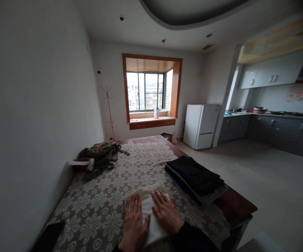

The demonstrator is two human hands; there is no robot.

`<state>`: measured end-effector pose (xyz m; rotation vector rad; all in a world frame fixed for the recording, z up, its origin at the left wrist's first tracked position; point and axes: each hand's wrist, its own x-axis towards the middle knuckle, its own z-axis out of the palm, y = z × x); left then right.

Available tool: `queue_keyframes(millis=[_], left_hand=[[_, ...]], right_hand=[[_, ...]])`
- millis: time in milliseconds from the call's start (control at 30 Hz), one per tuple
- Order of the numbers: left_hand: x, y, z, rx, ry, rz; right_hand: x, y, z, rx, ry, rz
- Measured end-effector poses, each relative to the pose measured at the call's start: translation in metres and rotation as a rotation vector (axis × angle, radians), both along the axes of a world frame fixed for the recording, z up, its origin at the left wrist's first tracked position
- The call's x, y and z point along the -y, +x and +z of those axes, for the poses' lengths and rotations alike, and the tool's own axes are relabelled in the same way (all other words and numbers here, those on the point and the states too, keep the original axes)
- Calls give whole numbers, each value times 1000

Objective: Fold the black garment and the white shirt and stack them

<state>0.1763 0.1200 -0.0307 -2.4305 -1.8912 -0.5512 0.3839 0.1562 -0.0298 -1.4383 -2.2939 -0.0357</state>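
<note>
- I see both hands flat, fingers spread: left hand [133, 224] and right hand [166, 212] press the folded white cloth [147, 204].
- Cloth lies near the table [235, 206] front edge, on the floral lace cover [101, 206].
- Stack of dark folded clothes [194, 175] sits at the right edge; the middle is open.

Wrists, dark object [49, 238] cut by bottom edge.

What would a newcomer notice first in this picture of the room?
First, the left hand and right hand lying flat on a folded white cloth at the near edge of the flower-patterned lace tablecloth. Right of them sits a stack of dark folded clothes; far behind, a bright wood-framed bay window.
</note>
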Motion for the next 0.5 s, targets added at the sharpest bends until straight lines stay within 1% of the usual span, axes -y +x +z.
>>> queue_keyframes(millis=[67,167,367,433,500], left_hand=[[0,0,1,-1,6,-1],[2,2,6,24,-30,-1],[4,2,15,136,-79,-22],[3,-1,15,197,-90,-27],[3,-5,14,307,-70,1]], right_hand=[[0,0,1,-1,-11,-1],[1,0,2,-1,-31,-1],[2,0,5,-4,-65,-8],[2,0,6,-2,-69,-8],[2,0,7,1,-70,-10]])
